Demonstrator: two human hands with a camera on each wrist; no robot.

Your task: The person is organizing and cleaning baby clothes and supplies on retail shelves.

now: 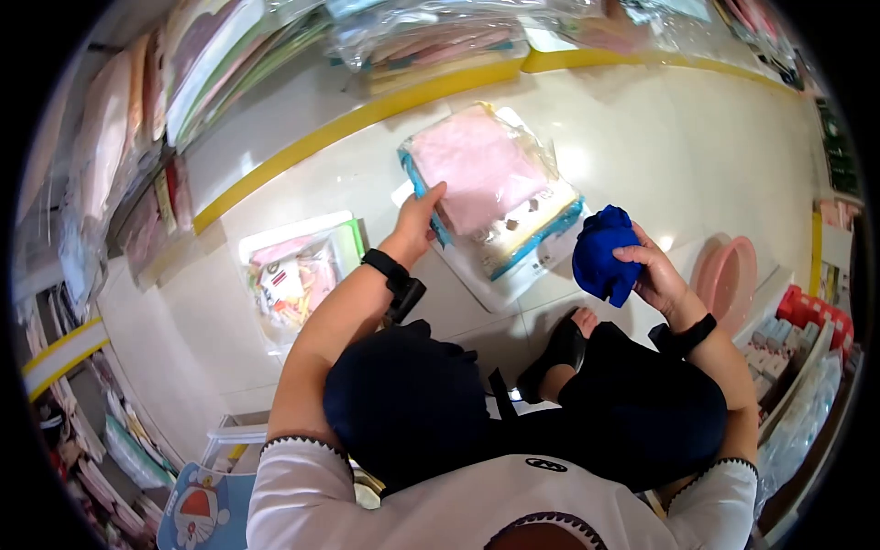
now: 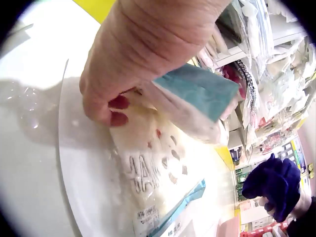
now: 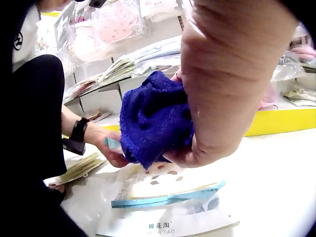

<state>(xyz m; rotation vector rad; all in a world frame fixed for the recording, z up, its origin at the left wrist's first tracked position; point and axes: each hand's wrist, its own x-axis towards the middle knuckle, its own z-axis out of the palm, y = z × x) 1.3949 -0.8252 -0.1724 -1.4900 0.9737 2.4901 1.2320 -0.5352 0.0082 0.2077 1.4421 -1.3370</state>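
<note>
Blue cloth (image 1: pixel 603 257): bunched into a rounded wad, held up in the right hand (image 1: pixel 662 277) beside the stack of packets, off the floor (image 1: pixel 642 137). Nap looks fuzzy; judged light, soft and hard to damage, likely to unfold if the grip loosens, so best taken by the whole gathered bundle. Pink packet (image 1: pixel 477 170): lies uppermost, over a cream packet (image 2: pixel 155 163) with printed lettering, a white packet (image 1: pixel 500 291) beneath both. Clear film appears glossy and probably slippery; the contents seem soft and floppy, so a turquoise-trimmed edge offers the surer hold. Left hand (image 1: pixel 417 222): nearly closed, grasping the pink packet at its near-left edge, fingers curled inward; its wrist hides part of the contact, so how much film is caught is uncertain. Right hand: half closed, thumb across the cloth, fingers curved round its outer side.
</note>
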